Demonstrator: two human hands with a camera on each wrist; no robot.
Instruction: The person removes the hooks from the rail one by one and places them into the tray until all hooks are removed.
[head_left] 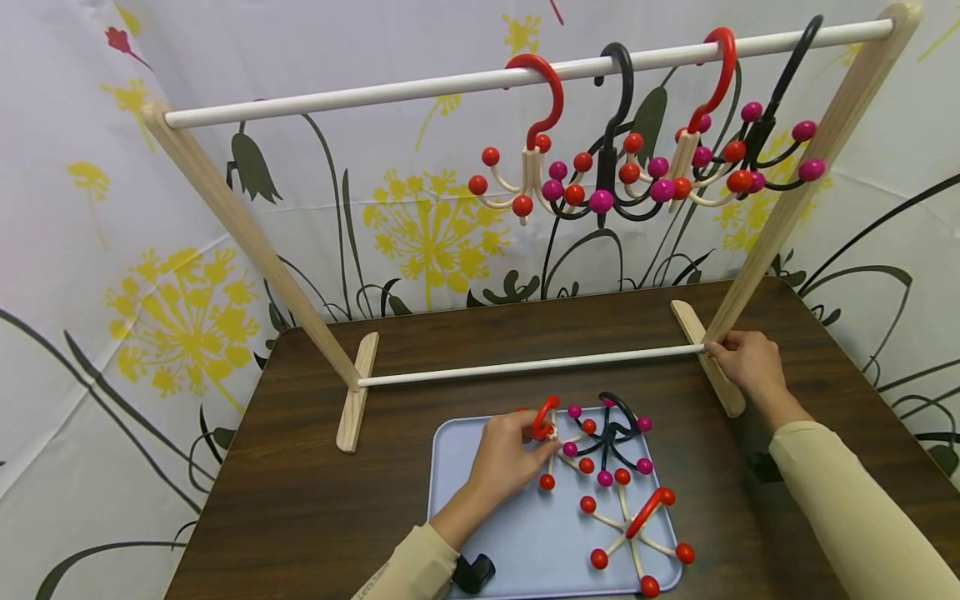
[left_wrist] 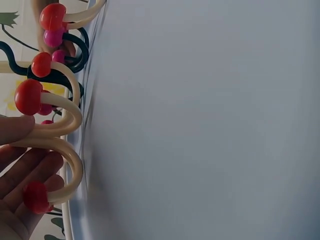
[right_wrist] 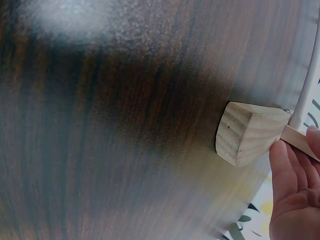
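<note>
My left hand [head_left: 504,454] pinches a cream hanger with a red hook [head_left: 547,419] over the blue tray [head_left: 536,542]. In the left wrist view, its curved arms [left_wrist: 74,162] end in red balls and come right up to the tray's surface. Beside it on the tray lie a black hanger [head_left: 612,432] with magenta balls and a second cream hanger [head_left: 632,532] with red balls. My right hand [head_left: 752,367] grips the bottom of the wooden rack's right post [head_left: 765,237], just above its foot [head_left: 726,393]; thumb and fingers are on opposite sides of the wood.
Several red-hooked and black-hooked hangers [head_left: 531,171] hang toward the right of the rack's white top rail [head_left: 360,97]. A lower white rail [head_left: 525,366] joins the feet. The rack stands on a dark wooden table [head_left: 277,500], before a flowered cloth [head_left: 67,250].
</note>
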